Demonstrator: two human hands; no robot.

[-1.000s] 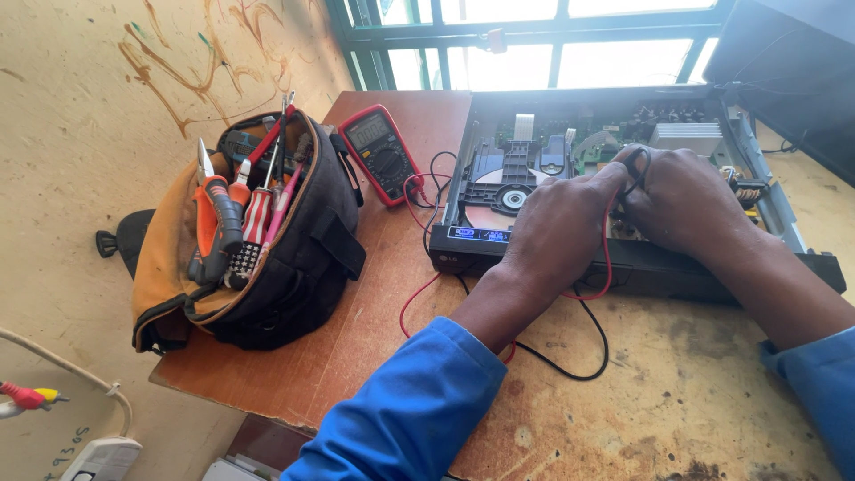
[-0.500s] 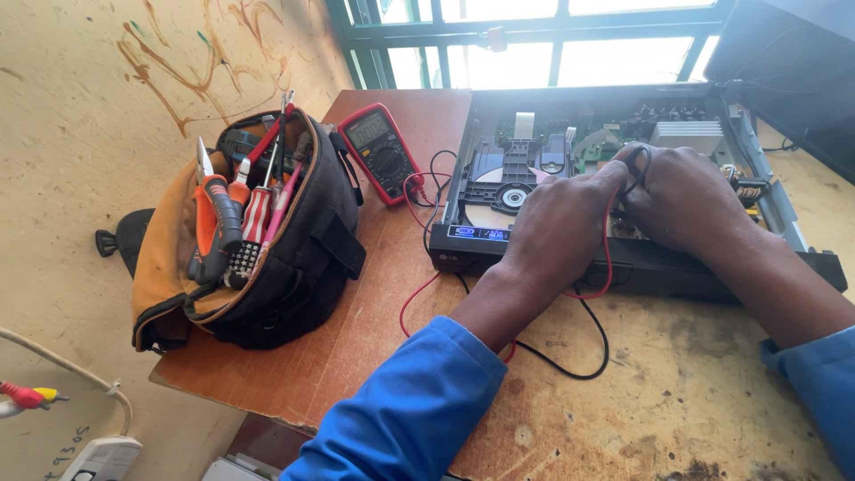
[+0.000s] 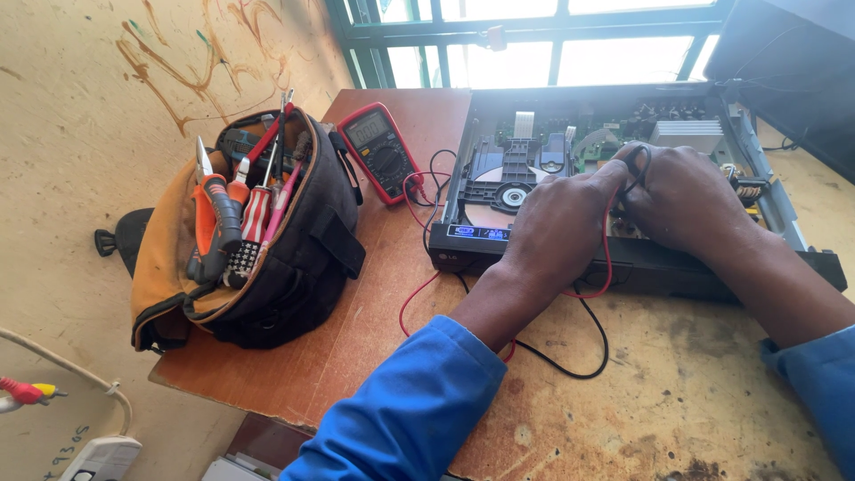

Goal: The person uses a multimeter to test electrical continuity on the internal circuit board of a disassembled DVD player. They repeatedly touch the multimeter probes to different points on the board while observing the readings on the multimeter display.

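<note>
An opened disc player (image 3: pixel 534 169), its cover removed, is set on the wooden table (image 3: pixel 677 401) at the 1 o'clock position of the view. The disc tray and circuit boards are exposed.

The left hand (image 3: pixel 557 227) is laid on the player's front edge, fingers extended toward 1 o'clock. A red probe lead (image 3: pixel 608 254) is seen running beneath this hand; whether the fingers are closed on a probe cannot be told, since the fingertips are hidden.

The right hand (image 3: pixel 681 200) is placed at 3 o'clock of the left hand, touching it at the fingertips. A black probe lead (image 3: pixel 638 165) is looped at the point where both hands meet; it appears to be pinched there, but which fingers clamp it cannot be told.

The red and black leads are routed across the table toward a red multimeter (image 3: pixel 381 151), positioned just beside the player at its 9 o'clock side.

An orange and black tool bag (image 3: pixel 294 258) is located at 9 o'clock of the view. Pliers (image 3: pixel 214 218) and screwdrivers (image 3: pixel 258 200) are stored upright in it.

Blue sleeves (image 3: pixel 410 410) are worn on both arms.
</note>
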